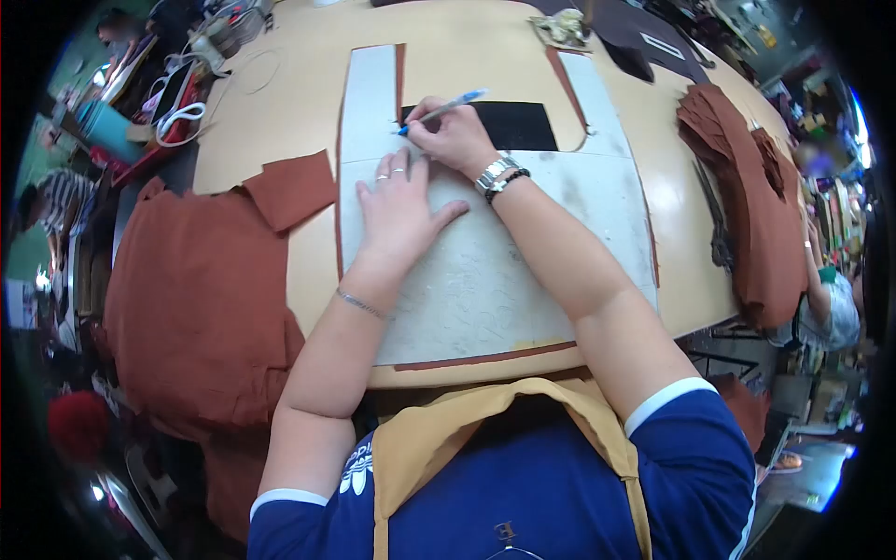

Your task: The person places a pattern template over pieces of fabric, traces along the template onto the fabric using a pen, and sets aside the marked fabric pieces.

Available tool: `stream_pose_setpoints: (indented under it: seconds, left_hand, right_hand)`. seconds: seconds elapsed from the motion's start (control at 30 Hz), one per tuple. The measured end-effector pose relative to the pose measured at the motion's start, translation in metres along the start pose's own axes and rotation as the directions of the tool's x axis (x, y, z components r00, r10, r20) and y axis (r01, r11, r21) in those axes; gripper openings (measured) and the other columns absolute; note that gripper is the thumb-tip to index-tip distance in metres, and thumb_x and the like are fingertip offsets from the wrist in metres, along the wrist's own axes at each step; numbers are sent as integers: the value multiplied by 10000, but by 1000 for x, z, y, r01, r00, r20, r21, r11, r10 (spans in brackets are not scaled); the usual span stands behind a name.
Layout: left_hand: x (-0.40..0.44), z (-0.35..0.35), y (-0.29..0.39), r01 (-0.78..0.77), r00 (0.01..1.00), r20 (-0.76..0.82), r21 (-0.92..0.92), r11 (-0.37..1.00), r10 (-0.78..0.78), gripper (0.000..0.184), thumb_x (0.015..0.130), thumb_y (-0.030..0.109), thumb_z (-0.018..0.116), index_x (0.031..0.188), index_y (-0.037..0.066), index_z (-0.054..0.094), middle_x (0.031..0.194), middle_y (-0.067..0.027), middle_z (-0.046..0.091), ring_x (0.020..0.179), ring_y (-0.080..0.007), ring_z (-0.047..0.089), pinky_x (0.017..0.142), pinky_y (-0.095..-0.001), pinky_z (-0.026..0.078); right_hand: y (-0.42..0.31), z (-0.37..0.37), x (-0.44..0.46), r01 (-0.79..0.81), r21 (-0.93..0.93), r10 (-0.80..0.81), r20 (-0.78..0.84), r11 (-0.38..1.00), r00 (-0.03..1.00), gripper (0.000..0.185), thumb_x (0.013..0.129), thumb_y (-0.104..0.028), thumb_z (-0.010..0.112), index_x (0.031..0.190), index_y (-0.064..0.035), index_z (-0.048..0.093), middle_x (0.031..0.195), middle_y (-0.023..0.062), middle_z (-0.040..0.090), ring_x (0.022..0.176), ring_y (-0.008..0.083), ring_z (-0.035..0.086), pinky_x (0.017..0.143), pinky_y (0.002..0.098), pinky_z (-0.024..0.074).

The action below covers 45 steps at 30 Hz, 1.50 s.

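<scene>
A pale grey, smudged pattern board (467,289) lies on rust-brown fabric (504,357), whose edges show around it. My right hand (451,133) holds a blue-and-clear pen (462,100), its blue tip end low near the inner edge of the board's left strip. Below it, my left hand (399,201) rests flat on the board with its fingers spread and two rings on. Just beyond my right hand a black rectangle (518,126) lies between the board's two upper strips.
Rust-brown fabric (205,299) hangs over the table's left side, with a folded piece (294,191) beside the board. On the right are black scissors (717,219) and another fabric pile (747,205). Other people (826,303) are at the far sides.
</scene>
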<state>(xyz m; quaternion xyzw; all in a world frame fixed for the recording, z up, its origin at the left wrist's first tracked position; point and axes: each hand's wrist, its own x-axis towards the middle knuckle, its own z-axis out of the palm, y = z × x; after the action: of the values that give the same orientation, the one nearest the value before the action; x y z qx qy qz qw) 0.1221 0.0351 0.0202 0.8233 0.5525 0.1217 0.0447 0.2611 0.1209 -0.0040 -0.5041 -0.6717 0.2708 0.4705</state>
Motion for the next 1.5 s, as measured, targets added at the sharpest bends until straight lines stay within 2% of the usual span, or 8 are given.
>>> stream_pose_setpoints:
  seconds: [0.2,0.37,0.43,1.07,1.17,1.27,1.4,1.5]
  left_hand:
    - [0,-4,1,-31,999,26,-4,1000,31,784,799,573,657,1360,60,464,1419,-174,421,1349,-325,361,1025,-588,324]
    - [-2,-5,2,-8,999,43,1,1000,8,775,813,561,652,1377,66,457,1440,-177,400,1369,-317,334,1039,-596,309]
    - [-2,-5,3,-1,998,56,-5,1000,2,772,817,557,651,1378,65,454,1445,-178,394,1375,-320,325,1044,-599,303]
    - [-3,3,-2,-27,997,69,-31,999,29,786,842,593,595,1414,93,395,1478,-187,347,1409,-349,261,1058,-674,237]
    - [-3,-5,3,-20,996,88,-32,999,23,743,856,553,609,1401,90,406,1471,-186,362,1384,-355,311,1048,-668,253]
    - [-7,-4,7,-148,985,38,-293,945,166,664,861,477,644,1368,96,447,1409,-160,455,1316,-344,421,1035,-655,270]
    - [-38,-24,50,-303,933,12,-508,806,359,477,861,352,678,1247,107,543,1236,-103,592,1144,-297,566,1027,-627,290]
    - [-56,-23,51,-276,936,49,-516,811,349,355,864,275,679,1160,105,581,1095,-74,642,1033,-274,610,1027,-615,295]
  right_hand:
    - [5,-22,-5,-71,196,99,-136,978,986,123,801,-151,661,820,-29,649,706,18,648,649,81,576,605,241,469]
    - [45,-132,-49,-183,167,235,-380,969,895,91,794,-138,635,796,-47,626,623,-10,574,570,73,523,527,250,430]
    - [73,-178,-67,-125,42,128,-539,991,832,88,796,-130,634,799,-42,623,641,-9,586,595,69,527,550,240,429]
    - [65,-201,-85,-333,-170,189,-555,927,810,160,772,-199,661,783,-41,641,647,38,640,608,105,590,593,264,478]
    - [74,-200,-82,-255,75,243,-639,964,730,129,797,-164,653,809,-36,636,648,42,644,618,100,594,588,263,475]
    - [25,-176,-99,2,262,121,-452,965,884,102,831,-119,631,842,-18,624,670,50,655,621,91,590,575,260,467]
    - [-87,-138,-145,-23,27,23,0,999,1000,82,879,-89,633,884,-14,600,704,43,623,655,87,584,575,232,444]
    - [-108,-128,-155,128,-108,-118,97,986,988,88,867,-74,641,885,-3,591,669,82,595,610,121,575,561,266,450]
